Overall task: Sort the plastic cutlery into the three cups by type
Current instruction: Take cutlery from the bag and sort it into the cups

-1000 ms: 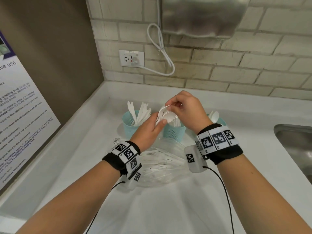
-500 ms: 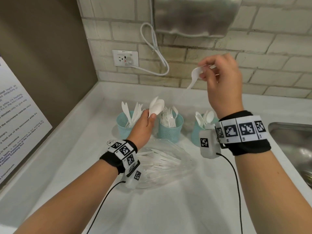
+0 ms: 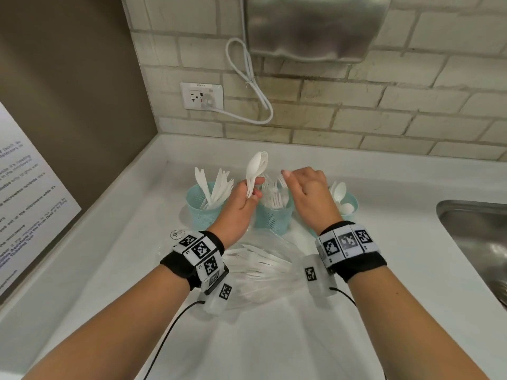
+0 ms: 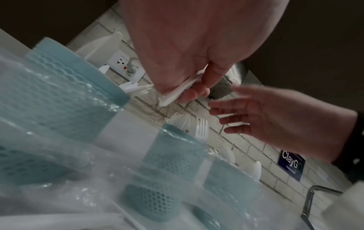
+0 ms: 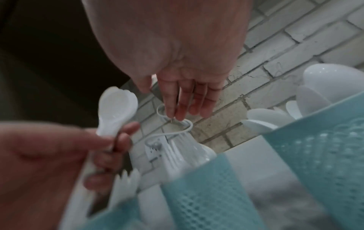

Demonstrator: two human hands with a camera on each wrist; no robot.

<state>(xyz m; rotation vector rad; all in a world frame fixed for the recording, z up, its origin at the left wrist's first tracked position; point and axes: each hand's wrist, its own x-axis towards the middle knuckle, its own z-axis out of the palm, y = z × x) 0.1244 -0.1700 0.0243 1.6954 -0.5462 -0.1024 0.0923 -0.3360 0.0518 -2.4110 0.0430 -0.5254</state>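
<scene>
Hands: left hand (image 3: 241,204) grips spoons (image 3: 256,167); right hand (image 3: 310,193) loose, empty | sign (image 4: 291,165): "ClayGo"

We count three teal cups (image 3: 201,207), two hands (image 3: 241,204), one clear bag (image 3: 263,272) and one wall socket (image 3: 202,96).

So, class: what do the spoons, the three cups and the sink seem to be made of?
Spoons in the left hand: white plastic, smooth with a slight sheen.
Cups: teal, probably plastic, walls perforated like mesh.
Sink: likely stainless steel, grey with a brushed shine.
</scene>
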